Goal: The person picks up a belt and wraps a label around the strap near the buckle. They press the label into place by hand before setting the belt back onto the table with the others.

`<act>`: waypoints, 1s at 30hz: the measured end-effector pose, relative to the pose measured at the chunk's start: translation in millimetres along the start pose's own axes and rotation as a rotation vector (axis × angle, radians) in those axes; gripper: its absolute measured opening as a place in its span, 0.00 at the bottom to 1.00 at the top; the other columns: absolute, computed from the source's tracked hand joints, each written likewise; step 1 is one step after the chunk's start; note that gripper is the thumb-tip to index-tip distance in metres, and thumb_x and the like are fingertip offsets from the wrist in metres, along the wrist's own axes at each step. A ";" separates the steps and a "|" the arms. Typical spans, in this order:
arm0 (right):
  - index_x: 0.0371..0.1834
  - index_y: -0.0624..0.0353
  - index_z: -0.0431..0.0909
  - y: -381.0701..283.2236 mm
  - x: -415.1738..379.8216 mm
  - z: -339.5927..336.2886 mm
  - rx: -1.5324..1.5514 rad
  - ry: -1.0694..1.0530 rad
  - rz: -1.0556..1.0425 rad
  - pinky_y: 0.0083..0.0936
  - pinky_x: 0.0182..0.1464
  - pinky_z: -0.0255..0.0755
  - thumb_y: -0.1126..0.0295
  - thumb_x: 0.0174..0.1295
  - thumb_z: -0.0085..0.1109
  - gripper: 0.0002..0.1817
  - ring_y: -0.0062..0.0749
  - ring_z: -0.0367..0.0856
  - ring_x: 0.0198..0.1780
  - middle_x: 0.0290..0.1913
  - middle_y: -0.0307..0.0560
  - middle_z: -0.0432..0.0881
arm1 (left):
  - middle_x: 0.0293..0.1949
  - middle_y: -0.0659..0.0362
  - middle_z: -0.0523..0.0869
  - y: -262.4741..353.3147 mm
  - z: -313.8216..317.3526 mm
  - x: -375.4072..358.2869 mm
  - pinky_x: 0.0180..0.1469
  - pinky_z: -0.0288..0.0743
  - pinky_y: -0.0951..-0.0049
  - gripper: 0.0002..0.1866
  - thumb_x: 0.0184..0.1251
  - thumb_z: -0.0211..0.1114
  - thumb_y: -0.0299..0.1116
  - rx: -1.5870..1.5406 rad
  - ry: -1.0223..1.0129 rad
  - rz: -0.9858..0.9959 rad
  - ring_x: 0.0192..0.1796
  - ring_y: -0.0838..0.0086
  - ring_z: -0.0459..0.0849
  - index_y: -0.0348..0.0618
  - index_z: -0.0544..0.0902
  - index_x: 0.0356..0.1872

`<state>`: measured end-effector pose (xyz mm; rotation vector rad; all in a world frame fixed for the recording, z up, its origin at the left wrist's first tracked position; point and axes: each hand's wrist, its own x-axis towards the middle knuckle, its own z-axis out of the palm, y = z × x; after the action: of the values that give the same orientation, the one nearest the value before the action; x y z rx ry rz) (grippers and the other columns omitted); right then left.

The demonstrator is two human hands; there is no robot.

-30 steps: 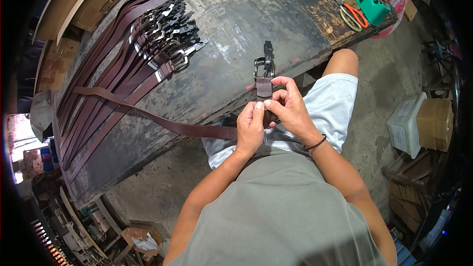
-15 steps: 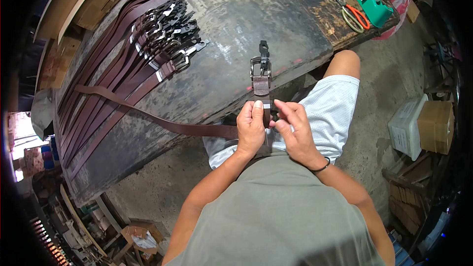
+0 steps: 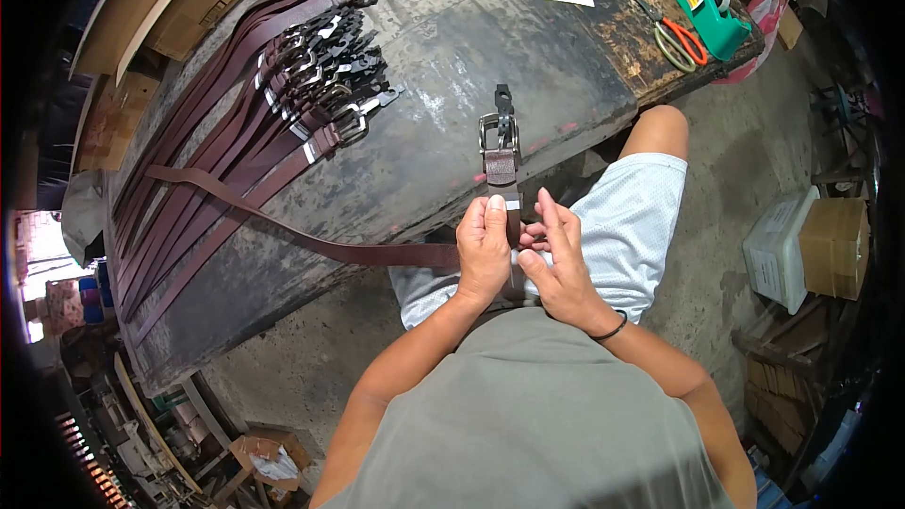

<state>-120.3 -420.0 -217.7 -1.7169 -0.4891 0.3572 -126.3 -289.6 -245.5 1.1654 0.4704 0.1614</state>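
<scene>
From the head view I saw my left hand (image 3: 483, 250) pinching the brown belt (image 3: 502, 170) just below its metal buckle (image 3: 499, 133), which lay on the worn table (image 3: 443, 85) edge toward twelve o'clock. My right hand (image 3: 556, 264) touched the strap with fingers loosely spread, not clamped. I judged the leather light, limp and grippy; it was best held near the stiff buckle end.

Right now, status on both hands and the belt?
Left hand pinching belt just below buckle. Right hand fingers open, touching strap beside it. Belt pile lies apart, nothing in the way.
</scene>
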 end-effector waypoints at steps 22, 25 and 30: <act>0.68 0.69 0.65 25.1 27.9 -12.0 0.629 -0.027 0.487 0.21 0.55 0.71 0.65 0.70 0.56 0.27 0.22 0.76 0.47 0.54 0.41 0.74 | 0.28 0.64 0.82 -5.0 -5.9 3.4 0.30 0.72 0.80 0.16 0.79 0.51 0.40 0.196 -0.033 0.108 0.28 0.85 0.76 0.39 0.78 0.36; 0.60 0.65 0.73 29.4 39.9 -16.7 0.697 0.077 0.472 0.20 0.45 0.74 0.63 0.70 0.56 0.21 0.20 0.77 0.41 0.45 0.38 0.80 | 0.26 0.59 0.81 -6.5 -4.3 -0.9 0.31 0.73 0.70 0.13 0.76 0.56 0.40 0.430 -0.093 0.051 0.26 0.75 0.78 0.41 0.78 0.38; 0.58 0.61 0.74 29.1 45.8 -31.0 0.652 0.027 0.555 0.21 0.45 0.75 0.61 0.70 0.58 0.19 0.21 0.78 0.41 0.45 0.40 0.80 | 0.34 0.55 0.81 -13.0 -7.8 0.1 0.43 0.68 0.58 0.13 0.63 0.67 0.40 0.944 -0.111 0.531 0.38 0.57 0.74 0.42 0.79 0.39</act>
<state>-62.0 -427.6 -238.6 -1.1833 0.1406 0.7929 -131.2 -288.1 -259.7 2.2062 0.1037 0.3499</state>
